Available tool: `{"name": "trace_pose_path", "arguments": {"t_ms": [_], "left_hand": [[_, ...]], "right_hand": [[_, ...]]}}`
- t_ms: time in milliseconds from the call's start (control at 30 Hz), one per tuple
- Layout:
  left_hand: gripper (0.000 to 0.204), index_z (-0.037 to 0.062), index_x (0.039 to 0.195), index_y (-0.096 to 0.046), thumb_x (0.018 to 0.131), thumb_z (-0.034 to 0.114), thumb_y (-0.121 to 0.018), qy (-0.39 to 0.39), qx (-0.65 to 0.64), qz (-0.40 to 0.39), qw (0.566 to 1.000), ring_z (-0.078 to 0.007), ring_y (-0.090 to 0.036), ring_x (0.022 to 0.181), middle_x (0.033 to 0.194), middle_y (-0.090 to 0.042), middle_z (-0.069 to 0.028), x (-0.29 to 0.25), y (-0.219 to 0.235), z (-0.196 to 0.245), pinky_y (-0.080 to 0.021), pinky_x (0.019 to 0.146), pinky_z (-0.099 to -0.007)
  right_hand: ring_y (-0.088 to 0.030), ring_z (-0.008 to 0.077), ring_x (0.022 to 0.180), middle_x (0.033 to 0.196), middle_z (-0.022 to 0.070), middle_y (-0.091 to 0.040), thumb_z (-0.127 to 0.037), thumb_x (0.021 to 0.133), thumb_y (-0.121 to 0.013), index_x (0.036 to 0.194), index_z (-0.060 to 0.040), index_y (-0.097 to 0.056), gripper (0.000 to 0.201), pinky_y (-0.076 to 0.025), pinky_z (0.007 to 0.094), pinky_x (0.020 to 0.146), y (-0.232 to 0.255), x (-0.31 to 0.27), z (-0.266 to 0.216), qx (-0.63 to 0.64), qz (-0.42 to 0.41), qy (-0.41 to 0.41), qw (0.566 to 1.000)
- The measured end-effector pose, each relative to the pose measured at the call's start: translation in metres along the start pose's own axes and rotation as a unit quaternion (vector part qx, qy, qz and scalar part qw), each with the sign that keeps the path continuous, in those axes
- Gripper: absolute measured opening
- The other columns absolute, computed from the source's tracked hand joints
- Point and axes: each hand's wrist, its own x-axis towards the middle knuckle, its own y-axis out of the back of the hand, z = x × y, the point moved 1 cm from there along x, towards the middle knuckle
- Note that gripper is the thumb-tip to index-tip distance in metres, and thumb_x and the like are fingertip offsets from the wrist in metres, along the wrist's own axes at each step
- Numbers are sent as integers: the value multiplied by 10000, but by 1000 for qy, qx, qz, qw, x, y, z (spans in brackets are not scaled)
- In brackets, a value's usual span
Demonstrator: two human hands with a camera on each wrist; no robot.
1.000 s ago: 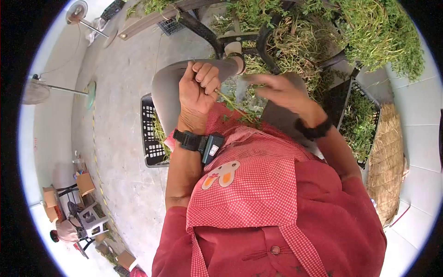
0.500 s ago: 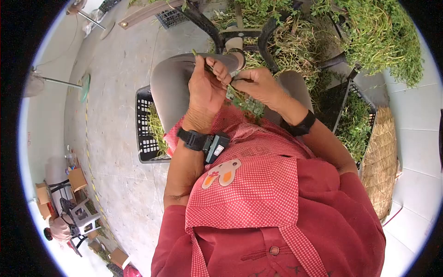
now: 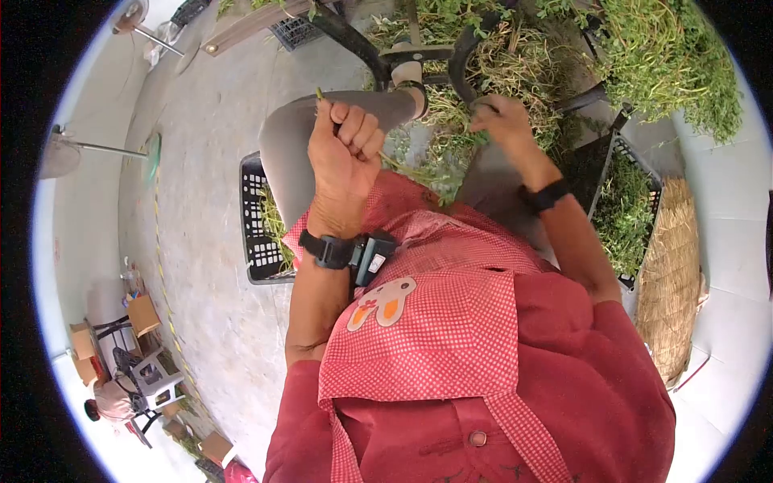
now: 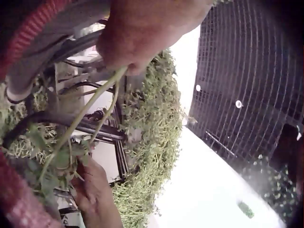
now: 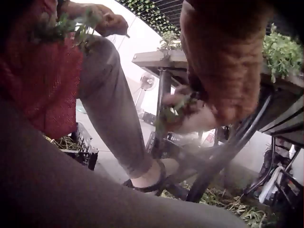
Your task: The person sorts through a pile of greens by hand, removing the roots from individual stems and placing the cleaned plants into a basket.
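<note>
Grey floor [image 3: 217, 233], white wall [image 3: 729, 205], wooden table [image 3: 245, 30]

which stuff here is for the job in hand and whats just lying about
Likely the job:
- left hand, gripping green stems
- right hand, apparently holding a leafy bit
- heaped greens

Seemingly just lying about:
- standing fan
- straw mat
- cardboard box

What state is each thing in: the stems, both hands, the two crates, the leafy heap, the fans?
Stems: held, leafy end free.
Left hand: curled round the stems.
Right hand: curled, apparently pinching a leafy scrap; blurred.
Left crate: upright, holding stalks.
Right crate: holding leafy greens.
Leafy heap: overhanging the table.
Fans: upright; whether running, unclear.
</note>
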Motion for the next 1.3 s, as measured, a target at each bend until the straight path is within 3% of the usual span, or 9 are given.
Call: {"name": "trace_pose_path", "arguments": {"t_ms": [133,200,433,600,733,800,1067,1233,1300], "left_hand": [[361,118,700,-382,984,324,-300,27,-92,0,995,-99,-182,468,546,-218,39,10,16,0,-160,415,-256],[353,113,710,-395,982,319,-303,15,-100,11,995,-100,-180,465,547,-224,38,10,18,1,-163,415,-258],[354,114,707,-390,982,321,-303,6,-72,24,997,-100,-182,457,538,-220,37,11,16,0,-168,411,-259],[343,122,705,-390,979,314,-315,38,-48,-6,998,-95,-169,447,531,-221,46,6,14,-4,-154,396,-249],[342,132,697,-382,977,322,-327,76,-102,-73,989,-85,-175,451,529,-221,47,2,-6,5,-152,396,-246],[332,120,701,-390,973,304,-343,143,-187,-101,967,-85,-192,453,539,-250,45,1,-12,3,-155,398,-244],[336,104,694,-390,969,292,-345,167,-224,-91,956,-86,-211,453,543,-274,37,2,-6,0,-165,401,-247],[343,108,685,-386,968,297,-342,139,-206,-76,966,-92,-209,449,538,-263,36,6,5,0,-164,399,-248],[346,111,684,-382,969,303,-341,135,-190,-52,971,-95,-203,447,535,-247,36,6,10,-2,-164,398,-249]], "right_hand": [[-474,85,583,718,0,-550,-135,882,-519,969,6,-629,199,-436,257,515,12,-31,-49,160,-108,-94,977],[-541,153,562,715,89,-614,-184,813,-588,931,1,-640,226,-444,330,543,-5,-44,-66,72,-123,100,985],[-591,155,621,729,124,-630,-157,767,-644,868,-21,-669,170,-444,280,573,-36,-57,-77,-54,-135,218,965],[-560,295,551,609,211,-525,-197,746,-608,737,13,-613,210,-436,375,552,-35,-54,-77,-61,-2,183,981],[-609,179,631,657,150,-586,-212,805,-566,780,-8,-636,217,-423,311,515,-9,-27,-43,-41,-24,-12,999],[-590,73,735,785,43,-634,-265,859,-532,916,-44,-643,254,-387,221,489,-2,-28,-50,324,-164,-174,915],[-594,70,772,882,50,-639,-250,905,-496,1068,22,-586,329,-449,170,622,-32,-54,-81,425,-469,-79,770],[-598,96,730,794,68,-629,-255,893,-514,958,36,-628,319,-476,221,638,-12,-69,-86,332,-369,68,865],[-583,87,685,749,51,-626,-231,868,-528,885,9,-645,268,-473,211,624,-20,-62,-71,308,-349,-106,879]]}}
